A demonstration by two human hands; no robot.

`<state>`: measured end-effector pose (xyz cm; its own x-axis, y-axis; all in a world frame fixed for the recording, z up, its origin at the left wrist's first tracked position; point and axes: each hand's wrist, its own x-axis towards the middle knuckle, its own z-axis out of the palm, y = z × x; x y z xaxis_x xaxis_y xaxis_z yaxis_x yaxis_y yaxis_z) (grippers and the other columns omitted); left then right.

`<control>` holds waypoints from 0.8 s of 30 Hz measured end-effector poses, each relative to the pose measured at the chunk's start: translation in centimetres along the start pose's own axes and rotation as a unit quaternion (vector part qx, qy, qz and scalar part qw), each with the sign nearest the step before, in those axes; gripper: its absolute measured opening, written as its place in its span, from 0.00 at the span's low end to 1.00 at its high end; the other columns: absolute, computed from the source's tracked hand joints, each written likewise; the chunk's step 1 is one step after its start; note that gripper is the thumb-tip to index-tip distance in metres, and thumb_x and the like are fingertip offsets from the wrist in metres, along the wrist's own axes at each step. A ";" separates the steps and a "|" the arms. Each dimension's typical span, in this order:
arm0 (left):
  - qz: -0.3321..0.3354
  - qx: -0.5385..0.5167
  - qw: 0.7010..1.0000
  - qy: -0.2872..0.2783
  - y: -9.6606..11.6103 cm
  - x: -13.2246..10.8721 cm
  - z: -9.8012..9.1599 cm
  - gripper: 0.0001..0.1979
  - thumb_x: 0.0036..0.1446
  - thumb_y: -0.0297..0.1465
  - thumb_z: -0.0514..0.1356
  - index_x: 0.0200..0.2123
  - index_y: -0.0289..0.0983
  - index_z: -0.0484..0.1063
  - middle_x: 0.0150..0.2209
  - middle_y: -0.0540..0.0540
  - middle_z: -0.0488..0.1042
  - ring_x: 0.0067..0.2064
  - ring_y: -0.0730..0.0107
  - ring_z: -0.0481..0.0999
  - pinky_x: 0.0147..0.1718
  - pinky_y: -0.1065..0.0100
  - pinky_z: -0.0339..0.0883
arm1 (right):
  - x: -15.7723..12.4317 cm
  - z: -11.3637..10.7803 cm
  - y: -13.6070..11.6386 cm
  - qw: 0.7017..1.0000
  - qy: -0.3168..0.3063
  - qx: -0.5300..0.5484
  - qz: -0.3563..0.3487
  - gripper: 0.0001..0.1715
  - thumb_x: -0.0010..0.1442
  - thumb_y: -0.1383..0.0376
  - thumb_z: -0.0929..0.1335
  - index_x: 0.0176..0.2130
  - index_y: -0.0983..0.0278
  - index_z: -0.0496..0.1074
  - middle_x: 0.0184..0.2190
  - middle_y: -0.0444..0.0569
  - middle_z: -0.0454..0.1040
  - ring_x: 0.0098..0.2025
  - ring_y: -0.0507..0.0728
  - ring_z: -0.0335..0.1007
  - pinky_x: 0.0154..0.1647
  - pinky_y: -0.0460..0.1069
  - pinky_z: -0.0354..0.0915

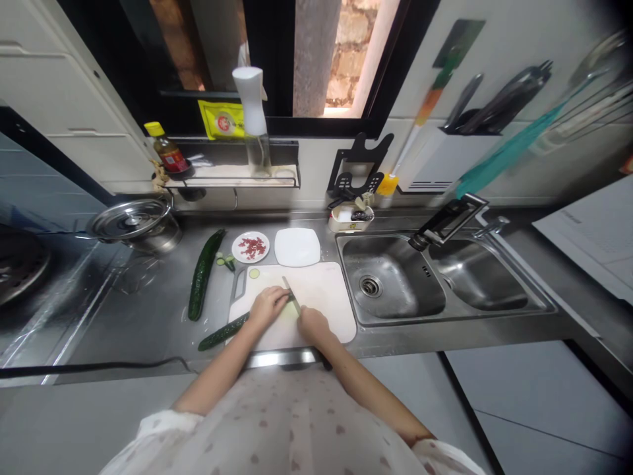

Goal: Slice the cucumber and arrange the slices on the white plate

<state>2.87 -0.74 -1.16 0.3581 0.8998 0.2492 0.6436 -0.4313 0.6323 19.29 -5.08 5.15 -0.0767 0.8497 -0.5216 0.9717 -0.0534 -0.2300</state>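
A white cutting board (326,290) lies on the steel counter in front of me. My left hand (267,307) is curled over a long green cucumber (222,333) that lies across the board's near left corner, pinning it down. My right hand (312,324) is closed round the handle of a knife (291,293), whose blade points away from me and meets the cucumber beside my left fingers. One cucumber slice (254,273) lies at the board's far edge.
A second whole cucumber (204,272) lies left of the board, with cut ends (226,261) beside it. Behind the board are a small plate of red bits (250,247) and a white plate (297,247). A double sink (395,280) is on the right, a lidded pot (133,223) on the left.
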 end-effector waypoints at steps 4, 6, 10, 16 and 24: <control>0.001 -0.001 1.000 0.007 -0.1 0.0 0.1 0.10 0.62 0.31 0.57 0.44 0.42 0.77 0.41 0.45 0.78 0.44 0.65 0.75 0.47 0.62 0.68 | -0.4 0.0 0.0 1.000 -0.002 0.006 0.005 0.19 0.64 0.72 0.58 0.50 0.70 0.70 0.44 0.62 0.76 0.50 0.61 0.73 0.46 0.51 0.65; 0.002 0.003 1.000 0.005 -0.1 -0.1 0.1 0.10 0.62 0.31 0.57 0.44 0.42 0.77 0.41 0.46 0.78 0.44 0.65 0.75 0.46 0.62 0.68 | -0.2 -0.2 -0.1 1.000 -0.001 0.010 0.004 0.19 0.64 0.72 0.58 0.50 0.70 0.70 0.44 0.62 0.76 0.50 0.61 0.73 0.46 0.50 0.65; 0.005 0.006 1.000 0.001 0.0 0.0 0.0 0.10 0.62 0.32 0.57 0.44 0.42 0.77 0.41 0.46 0.78 0.44 0.65 0.75 0.46 0.62 0.68 | 0.9 -0.9 -0.7 1.000 0.001 0.016 -0.008 0.19 0.64 0.71 0.58 0.51 0.70 0.70 0.45 0.61 0.76 0.50 0.61 0.73 0.46 0.50 0.65; 0.009 0.009 1.000 -0.001 0.0 0.0 -0.1 0.10 0.63 0.32 0.56 0.44 0.42 0.77 0.42 0.46 0.78 0.44 0.65 0.75 0.45 0.63 0.68 | 2.7 -1.3 -1.5 0.999 0.021 0.033 -0.013 0.20 0.64 0.70 0.58 0.51 0.70 0.71 0.46 0.61 0.76 0.50 0.60 0.73 0.46 0.50 0.66; 0.013 0.019 1.000 0.003 0.3 0.0 -0.3 0.10 0.63 0.32 0.56 0.43 0.42 0.77 0.41 0.46 0.78 0.43 0.65 0.75 0.45 0.64 0.68 | 2.0 -1.4 -1.5 0.999 0.019 0.036 -0.011 0.20 0.64 0.70 0.58 0.52 0.70 0.71 0.46 0.61 0.76 0.51 0.61 0.72 0.47 0.50 0.66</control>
<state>2.85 -0.88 -0.79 0.3719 0.8884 0.2692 0.6590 -0.4569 0.5974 17.99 -2.56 5.58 -0.0887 0.8700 -0.4850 0.9511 -0.0706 -0.3006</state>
